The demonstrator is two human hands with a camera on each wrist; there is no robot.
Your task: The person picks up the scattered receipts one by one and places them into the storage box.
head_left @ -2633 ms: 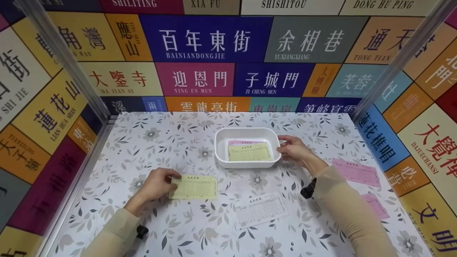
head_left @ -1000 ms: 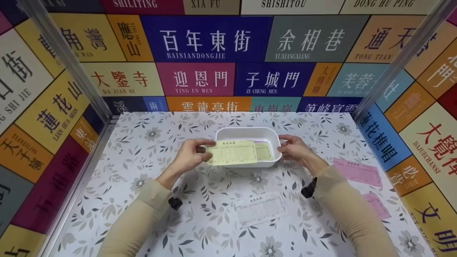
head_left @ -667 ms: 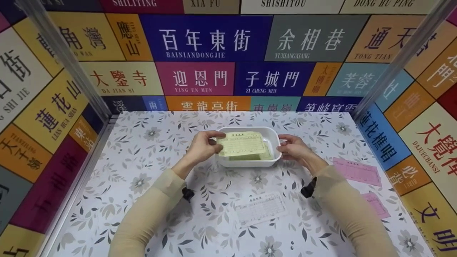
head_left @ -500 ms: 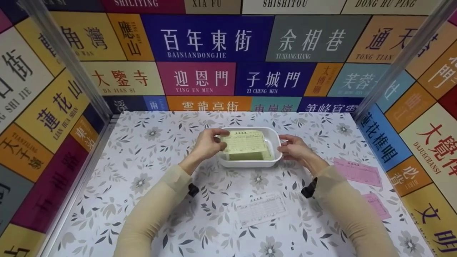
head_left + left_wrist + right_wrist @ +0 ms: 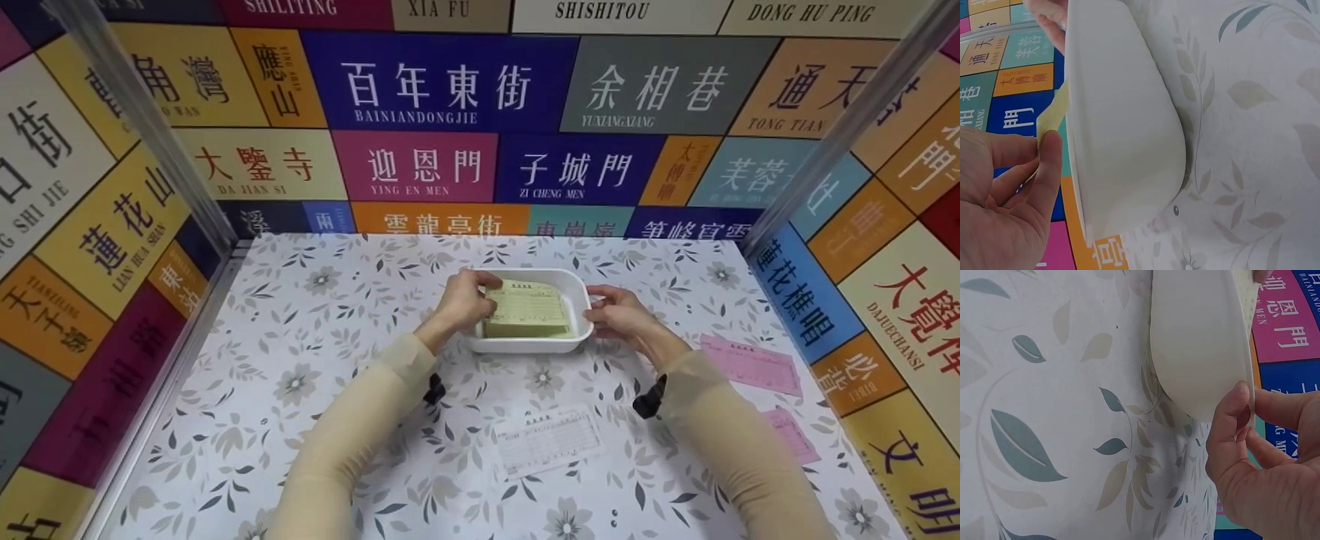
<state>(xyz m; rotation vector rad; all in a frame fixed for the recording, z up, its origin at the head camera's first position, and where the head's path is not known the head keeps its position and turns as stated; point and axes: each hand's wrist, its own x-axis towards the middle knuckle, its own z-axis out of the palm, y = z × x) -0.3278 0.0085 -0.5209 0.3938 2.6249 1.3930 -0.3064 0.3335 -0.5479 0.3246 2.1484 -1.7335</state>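
In the head view a white plastic tray (image 5: 529,345) stands on the patterned table. My left hand (image 5: 463,301) pinches the left edge of a yellow printed slip (image 5: 531,304) over the tray's left side. The slip hangs slightly above another yellow slip (image 5: 529,330) lying inside, which it mostly covers. In the left wrist view the yellow slip (image 5: 1053,112) bends between thumb and fingers above the tray's rim. My right hand (image 5: 621,313) grips the tray's right rim; the right wrist view shows its thumb (image 5: 1233,402) against the outer wall.
A white printed slip (image 5: 551,441) lies on the table in front of the tray. Two pink slips (image 5: 752,364) lie at the right, one partly hidden by the right forearm. Walls printed with signs (image 5: 435,82) enclose the back and sides.
My left hand has carried the yellow slip from the table at the left, up and rightward, and lowered it into the tray. The right hand has stayed on the rim.
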